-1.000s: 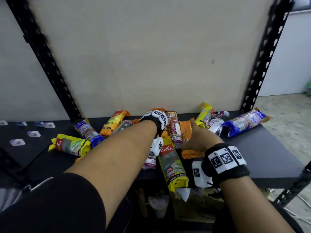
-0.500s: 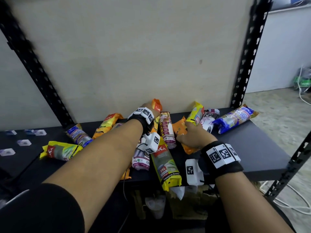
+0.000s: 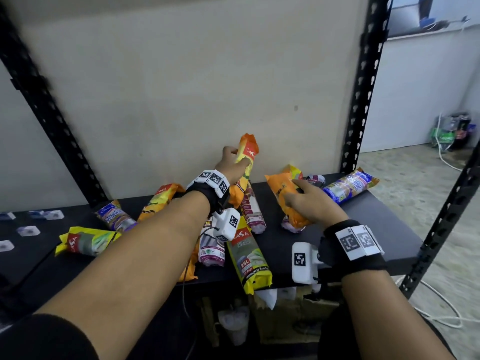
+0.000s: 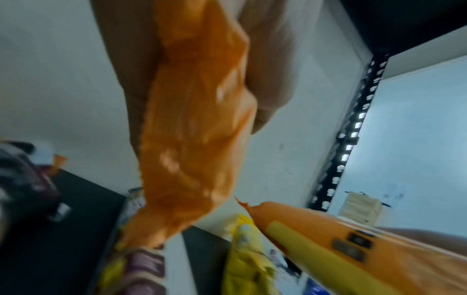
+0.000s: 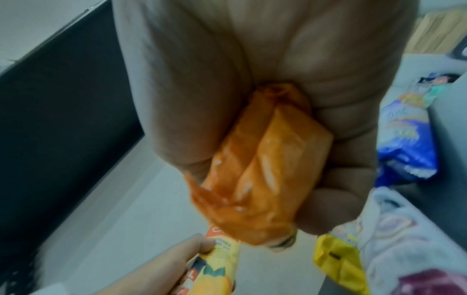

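My left hand (image 3: 232,164) grips an orange and yellow roll pack (image 3: 244,167) and holds it lifted above the black shelf (image 3: 363,229), near the back wall. Seen from the left wrist, that pack (image 4: 194,127) runs down from my curled fingers. My right hand (image 3: 309,203) grips a second orange roll pack (image 3: 283,201), raised just off the shelf at the right of centre. In the right wrist view that pack (image 5: 265,165) is wrapped by my fingers, with the left hand's pack (image 5: 215,265) below it.
Several more roll packs lie on the shelf: a yellow one (image 3: 249,255) at the front edge, purple-white ones (image 3: 211,249), a blue one (image 3: 349,187) at the right, yellow and blue ones (image 3: 88,240) at the left. Black slotted uprights (image 3: 363,81) flank the wall.
Both hands have lifted their orange packs off the pile. The left hand rose toward the back wall; the right hand moved right and up slightly. The head view tilted up.
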